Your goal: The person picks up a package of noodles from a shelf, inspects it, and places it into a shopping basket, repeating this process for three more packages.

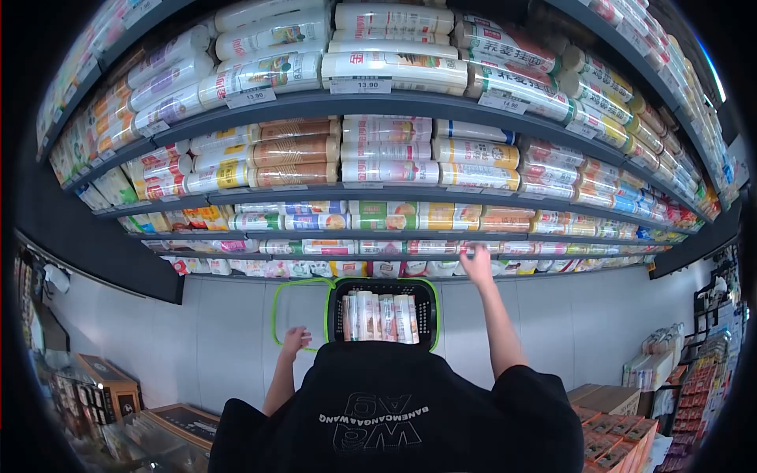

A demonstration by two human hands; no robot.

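My right hand point(475, 260) reaches to the lower shelf and is at the packages point(431, 247) there; its fingers look bent, and whether they grip one is too small to tell. Lower left, my left hand point(297, 340) hangs over the floor beside the basket's green handle point(276, 311), fingers apart and holding nothing. Between my arms a black basket point(337, 311) with a green rim stands on the floor. Several white cylindrical noodle packs point(365, 314) lie side by side in it.
Shelves point(378, 105) with rolled noodle packs and price tags curve across the front. Cardboard boxes point(110, 386) stand at the lower left. Stacked orange boxes point(619, 441) are at the lower right, near goods racks point(702, 394). Grey tiled floor point(225, 331) surrounds the basket.
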